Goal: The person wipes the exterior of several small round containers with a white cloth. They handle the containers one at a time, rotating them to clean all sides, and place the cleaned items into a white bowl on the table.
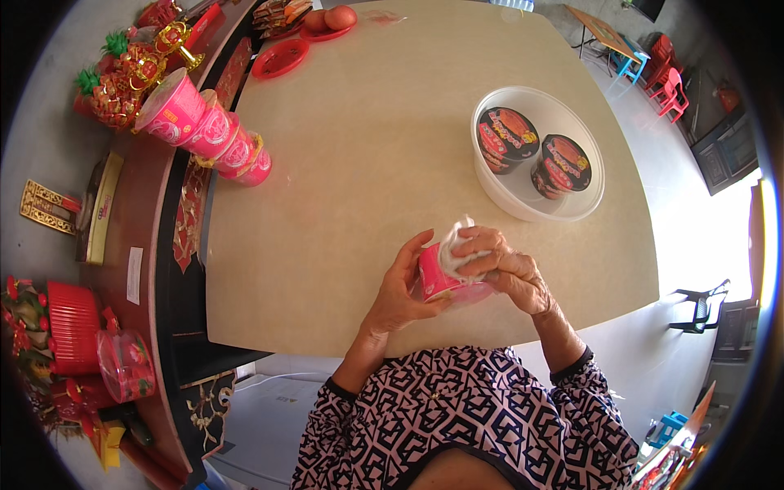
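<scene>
My left hand (pixel 398 288) holds a pink printed cup (pixel 433 274) by its side, low over the front part of the table. My right hand (pixel 517 269) grips a white cloth (pixel 454 251) and presses it against the cup, covering part of it. Beyond my right hand stands a round translucent plastic tub (pixel 520 208) with two black-and-red lidded instant noodle bowls (pixel 507 139) inside. At the back left, a leaning stack of pink tubs (pixel 214 131) has some yellow trim around it.
The beige tabletop (pixel 343 184) spans the middle. A red plate (pixel 280 59), round reddish fruits (pixel 340 18) and packets (pixel 282 15) lie at the far left corner. A dark red cabinet with festive decorations runs along the left. Stools and chairs (pixel 670 95) stand on the floor to the right.
</scene>
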